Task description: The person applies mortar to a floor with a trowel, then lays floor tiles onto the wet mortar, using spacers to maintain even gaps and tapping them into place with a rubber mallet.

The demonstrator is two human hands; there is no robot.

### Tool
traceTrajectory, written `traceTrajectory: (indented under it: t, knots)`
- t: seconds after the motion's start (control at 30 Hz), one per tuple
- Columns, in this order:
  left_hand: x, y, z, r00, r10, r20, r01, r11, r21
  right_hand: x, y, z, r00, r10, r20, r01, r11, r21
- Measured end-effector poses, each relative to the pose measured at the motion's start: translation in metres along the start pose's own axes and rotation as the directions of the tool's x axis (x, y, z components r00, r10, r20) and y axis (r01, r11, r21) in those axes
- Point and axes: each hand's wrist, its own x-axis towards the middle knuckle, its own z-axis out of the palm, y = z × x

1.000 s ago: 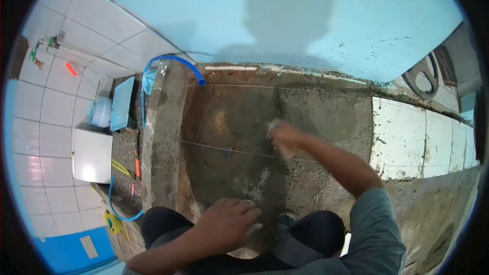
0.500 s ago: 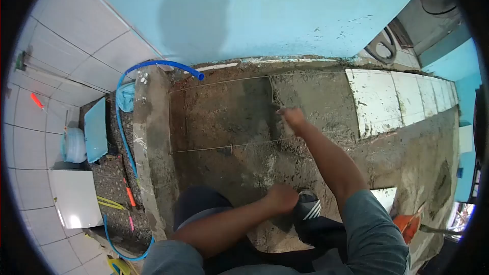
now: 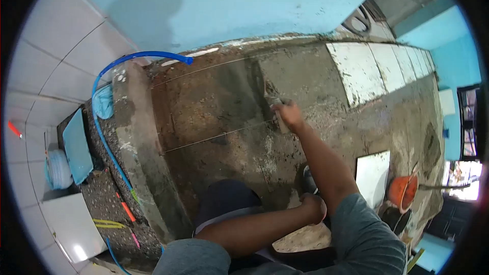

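Observation:
My right hand [image 3: 289,116] is closed around the handle of a trowel [image 3: 270,90], whose blade lies along the edge of a smooth bed of wet mortar [image 3: 300,77]. Left of the blade is a lower, rougher stretch of floor [image 3: 198,97], part of it damp and darker. A taut string line [image 3: 219,135] runs across that floor towards the trowel. My left hand [image 3: 313,208] is curled closed near my shoe, below my right forearm; its palm side is hidden, so anything inside does not show.
Laid white tiles [image 3: 356,74] continue the mortar bed rightward. A loose white tile [image 3: 372,179] and an orange bucket [image 3: 403,192] stand at the right. Leftward, a blue hose [image 3: 108,145] bends over a concrete curb [image 3: 133,122]. A light blue wall [image 3: 229,5] borders the back.
My right hand and the trowel have shifted slightly down in view. My left hand has moved right, and the view has turned, showing more of the bucket and loose tile.

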Motion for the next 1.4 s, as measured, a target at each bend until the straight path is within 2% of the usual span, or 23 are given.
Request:
traceTrajectory:
  t: [0.03, 0.1, 0.17, 0.27, 0.3, 0.37, 0.4, 0.47, 0.5, 0.53, 0.6, 0.63, 0.7, 0.73, 0.8, 0.87, 1.0, 1.07, 1.17, 1.27, 1.3, 1.4]
  knots:
    - [0.001, 0.005, 0.004, 1.0, 0.016, -0.004, -0.016, 1.0, -0.014, -0.005, 0.01, -0.006, 0.996, -0.064, 0.064, 0.069, 0.994, -0.085]
    - [0.012, 0.013, 0.012, 0.998, 0.05, 0.034, -0.05, 0.999, 0.008, -0.019, 0.025, -0.013, 0.994, -0.09, 0.053, 0.1, 0.967, -0.232]
    - [0.026, 0.016, 0.017, 0.99, 0.071, 0.119, -0.081, 0.993, 0.084, -0.03, 0.036, -0.009, 0.993, -0.047, -0.109, 0.006, 0.938, -0.347]
    - [0.01, -0.001, 0.0, 0.967, 0.084, 0.242, -0.095, 0.995, 0.037, 0.003, 0.071, -0.054, 0.995, 0.062, -0.083, -0.089, 0.918, -0.387]
    - [0.012, -0.005, 0.014, 0.993, 0.04, 0.108, -0.041, 0.999, 0.01, -0.008, 0.063, -0.057, 0.993, 0.023, -0.114, -0.063, 0.93, -0.361]
    - [0.019, -0.015, 0.033, 1.0, 0.016, -0.016, -0.016, 1.0, 0.01, -0.035, 0.048, -0.059, 0.984, -0.05, -0.172, -0.007, 0.948, -0.319]
    - [0.013, -0.017, 0.031, 0.997, 0.007, -0.079, -0.007, 1.0, 0.006, -0.049, 0.041, -0.058, 0.997, -0.027, -0.066, 0.005, 0.949, -0.315]
    - [-0.008, -0.019, 0.006, 0.998, 0.025, 0.049, -0.024, 0.999, -0.03, -0.076, 0.041, -0.05, 0.988, 0.022, 0.15, 0.024, 0.954, -0.298]
    - [-0.016, -0.018, -0.007, 0.993, 0.032, 0.11, -0.026, 0.999, -0.048, -0.083, 0.063, -0.043, 0.968, -0.164, 0.189, 0.239, 0.833, -0.498]
    - [-0.006, -0.022, 0.004, 0.996, 0.041, 0.079, -0.037, 0.998, -0.049, -0.088, 0.085, -0.035, 0.906, -0.326, 0.268, 0.42, 0.625, -0.659]
    - [0.022, -0.034, 0.037, 0.998, 0.058, 0.021, -0.057, 0.997, -0.059, -0.119, 0.074, -0.037, 0.941, -0.06, 0.334, 0.318, 0.501, -0.805]
    - [0.015, -0.032, 0.025, 0.997, 0.058, 0.057, -0.055, 0.997, -0.051, -0.134, 0.063, -0.042, 0.936, 0.08, 0.343, 0.281, 0.418, -0.864]
    - [-0.013, -0.027, -0.004, 0.989, 0.057, 0.138, -0.052, 0.998, -0.041, -0.152, 0.057, -0.072, 0.956, 0.151, 0.252, 0.171, 0.411, -0.895]
    - [-0.013, -0.029, -0.004, 0.991, 0.075, 0.115, -0.07, 0.996, -0.05, -0.159, 0.055, -0.094, 0.961, 0.186, 0.205, 0.116, 0.402, -0.908]
    - [-0.012, -0.033, -0.004, 0.992, 0.105, 0.064, -0.1, 0.992, -0.075, -0.165, 0.051, -0.137, 0.993, 0.113, 0.042, -0.007, 0.407, -0.913]
    - [-0.01, -0.04, -0.006, 0.997, 0.056, 0.054, -0.053, 0.997, -0.061, -0.167, 0.04, -0.176, 0.998, 0.024, -0.063, -0.066, 0.492, -0.868]
    - [-0.009, -0.059, 0.002, 0.999, -0.035, -0.041, 0.031, 0.995, -0.096, -0.14, 0.058, -0.232, 0.97, -0.158, -0.186, -0.059, 0.588, -0.807]
    - [-0.005, -0.069, 0.006, 0.998, -0.067, 0.0, 0.067, 0.996, -0.056, -0.117, 0.074, -0.245, 0.937, -0.278, -0.213, 0.009, 0.627, -0.779]
    - [0.006, -0.083, 0.012, 0.994, -0.103, 0.032, 0.105, 0.993, -0.06, -0.075, 0.103, -0.236, 0.925, -0.24, -0.294, -0.028, 0.729, -0.684]
    - [0.003, -0.078, -0.001, 0.992, -0.124, 0.034, 0.126, 0.987, -0.095, -0.061, 0.139, -0.223, 0.944, -0.211, -0.253, -0.03, 0.71, -0.704]
    - [-0.004, -0.077, -0.007, 0.991, -0.13, 0.042, 0.134, 0.987, -0.094, -0.072, 0.131, -0.225, 0.967, -0.121, -0.222, -0.068, 0.722, -0.689]
    - [-0.003, -0.075, -0.011, 0.99, -0.12, 0.078, 0.126, 0.989, -0.082, -0.098, 0.114, -0.253, 0.989, -0.099, -0.109, -0.008, 0.704, -0.71]
